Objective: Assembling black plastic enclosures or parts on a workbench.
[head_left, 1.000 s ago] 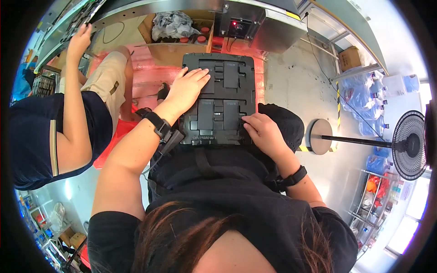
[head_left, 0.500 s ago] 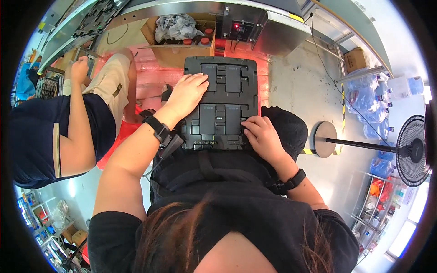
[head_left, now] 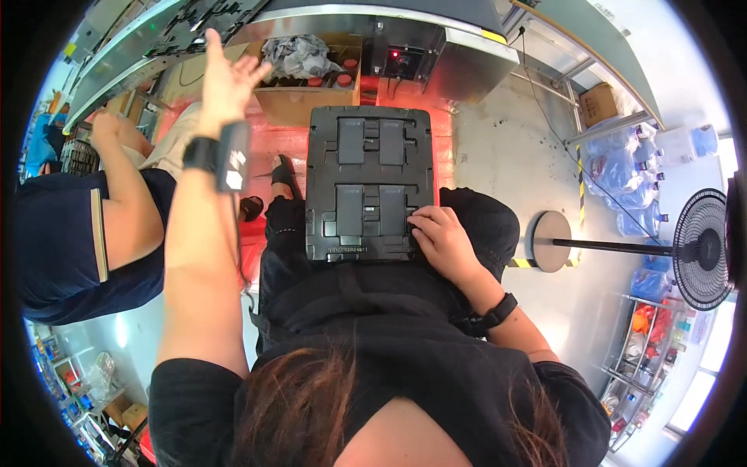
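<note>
A black plastic tray point(head_left: 322, 176) lies across my lap, with several flat dark rectangular pieces point(head_left: 350, 212) seated in its recesses in two rows. My right hand point(head_left: 445, 240) grips the tray's right edge near the lower row, its fingers bent over the rim. Up and to the left, my left hand point(head_left: 227, 86) is stretched out away from the tray, palm partly showing and fingers spread, holding nothing. Beyond its fingertips, black molded parts point(head_left: 208, 25) lie on the work line.
A co-worker point(head_left: 85, 241) sits close on the left. Ahead, under the line, a cardboard box point(head_left: 299, 110) holds a grey plastic bag point(head_left: 299, 56) and red-capped containers point(head_left: 343, 80). A metal cabinet point(head_left: 475, 66) is at its right. A fan point(head_left: 699, 247) stands far right.
My left hand has let go of the tray's upper left side and swung up and left toward the line. My right hand stays at the tray's right edge.
</note>
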The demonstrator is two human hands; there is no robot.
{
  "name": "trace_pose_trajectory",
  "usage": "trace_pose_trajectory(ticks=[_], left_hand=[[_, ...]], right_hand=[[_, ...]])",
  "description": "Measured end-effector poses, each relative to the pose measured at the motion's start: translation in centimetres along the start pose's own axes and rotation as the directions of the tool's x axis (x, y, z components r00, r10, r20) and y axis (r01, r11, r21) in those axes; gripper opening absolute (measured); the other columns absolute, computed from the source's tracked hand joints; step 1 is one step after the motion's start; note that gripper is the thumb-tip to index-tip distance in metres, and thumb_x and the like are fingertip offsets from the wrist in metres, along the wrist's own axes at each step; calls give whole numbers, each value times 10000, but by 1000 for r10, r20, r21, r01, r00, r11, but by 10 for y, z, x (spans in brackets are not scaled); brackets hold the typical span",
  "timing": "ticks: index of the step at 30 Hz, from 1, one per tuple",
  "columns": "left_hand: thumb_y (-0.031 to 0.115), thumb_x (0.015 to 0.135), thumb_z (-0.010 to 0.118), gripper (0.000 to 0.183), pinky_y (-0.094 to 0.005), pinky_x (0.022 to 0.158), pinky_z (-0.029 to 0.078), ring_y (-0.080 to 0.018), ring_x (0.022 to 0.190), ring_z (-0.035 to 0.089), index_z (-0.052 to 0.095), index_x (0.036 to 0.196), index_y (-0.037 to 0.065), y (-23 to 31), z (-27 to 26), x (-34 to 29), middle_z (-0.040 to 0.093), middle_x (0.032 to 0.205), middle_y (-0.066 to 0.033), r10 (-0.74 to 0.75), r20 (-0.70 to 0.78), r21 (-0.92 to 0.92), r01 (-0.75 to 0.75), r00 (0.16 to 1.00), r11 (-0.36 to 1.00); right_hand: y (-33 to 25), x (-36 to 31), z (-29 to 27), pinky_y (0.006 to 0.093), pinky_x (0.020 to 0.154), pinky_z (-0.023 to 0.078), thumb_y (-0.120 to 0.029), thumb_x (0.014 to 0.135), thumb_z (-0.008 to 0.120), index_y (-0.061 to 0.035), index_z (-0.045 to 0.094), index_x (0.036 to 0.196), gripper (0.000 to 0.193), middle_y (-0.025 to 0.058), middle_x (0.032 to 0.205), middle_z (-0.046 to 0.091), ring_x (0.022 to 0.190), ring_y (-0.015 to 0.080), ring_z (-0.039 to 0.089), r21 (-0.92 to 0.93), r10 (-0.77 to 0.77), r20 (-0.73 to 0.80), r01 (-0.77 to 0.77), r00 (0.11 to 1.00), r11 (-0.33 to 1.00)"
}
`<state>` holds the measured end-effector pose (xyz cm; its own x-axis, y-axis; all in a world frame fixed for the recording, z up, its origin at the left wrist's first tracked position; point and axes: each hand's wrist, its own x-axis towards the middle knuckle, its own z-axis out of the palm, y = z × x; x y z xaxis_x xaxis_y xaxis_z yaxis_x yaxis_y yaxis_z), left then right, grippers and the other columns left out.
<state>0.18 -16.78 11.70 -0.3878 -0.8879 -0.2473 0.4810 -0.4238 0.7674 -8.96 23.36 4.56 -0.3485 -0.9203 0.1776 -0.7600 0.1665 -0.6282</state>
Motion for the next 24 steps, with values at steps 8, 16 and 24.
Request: trace_pose_trajectory(ticks=[8, 16, 24], left_hand=[[141, 919, 599, 335, -312, 645, 524, -273, 969, 605, 492, 1198, -12, 17, -39, 40, 580, 1154, -158, -116, 268, 17, 116, 957, 993], [323, 962, 508, 476, -388, 988, 429, -227, 1212, 502, 447, 1356, 61, -23, -119, -141, 514, 1333, -95, -306, 274, 344, 204, 912, 917], [187, 876, 631, 466, -339, 992, 382, -295, 1140, 506, 477, 1260, -27, -105, -144, -205, 550, 1139, -183, -42, 346, 886, -312, 937, 344]], right_hand=[[0, 0, 4, 374, 836, 476, -26, 791, 620, -15, 613, 1060, 269, 123, 1041, 564, 949, 313, 553, 24, -7, -67, 9, 998, 1000], [14, -2, -8, 301, 783, 470, -241, 935, 533, -7, 558, 1189, 346, 113, 1017, 565, 908, 192, 562, 514, 535, -211, -372, 818, 772], [33, 49, 5, 412, 939, 392, -415, 944, 457, 96, 548, 1142, 556, 276, 1103, 571, 1044, 397, 536, 398, 542, -163, -448, 824, 801]])
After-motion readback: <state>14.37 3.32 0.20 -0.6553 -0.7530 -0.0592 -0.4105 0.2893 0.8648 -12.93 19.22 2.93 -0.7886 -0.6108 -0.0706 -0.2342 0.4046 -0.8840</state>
